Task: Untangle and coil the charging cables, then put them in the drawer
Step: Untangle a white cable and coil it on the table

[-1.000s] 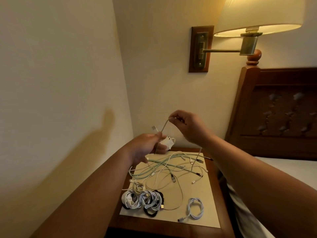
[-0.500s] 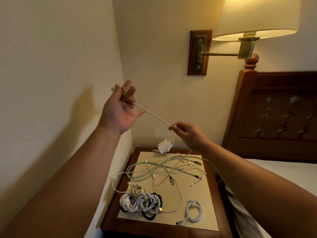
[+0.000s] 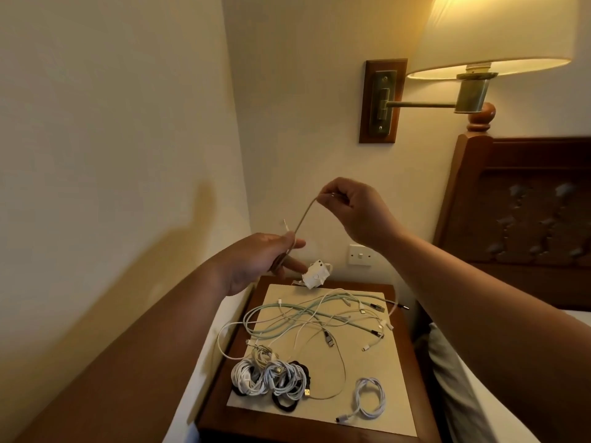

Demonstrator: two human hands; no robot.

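Both hands hold one pale cable [image 3: 303, 215] above the nightstand [image 3: 404, 353]. My left hand [image 3: 265, 260] grips its lower part, with the plug end sticking up past the fingers. Higher and to the right, my right hand [image 3: 355, 212] pinches the cable, which arcs between the two hands. On the beige mat [image 3: 380, 372] lies a tangle of white and mint cables [image 3: 319, 318]. Coiled white and black bundles [image 3: 271, 378] sit at the mat's front left, and a single white coil [image 3: 369, 398] at the front right. No drawer is visible.
A white charger plug [image 3: 315, 274] rests at the back of the nightstand. A wall switch [image 3: 361, 254] is behind it. A brass wall lamp [image 3: 470, 62] hangs above right, by the wooden headboard [image 3: 524, 215]. Bedding [image 3: 454, 388] borders the right side; a wall stands close on the left.
My left hand has dropped from high at the left to just above the nightstand's back edge. My right hand has risen, so the cable now arcs between them instead of running taut.
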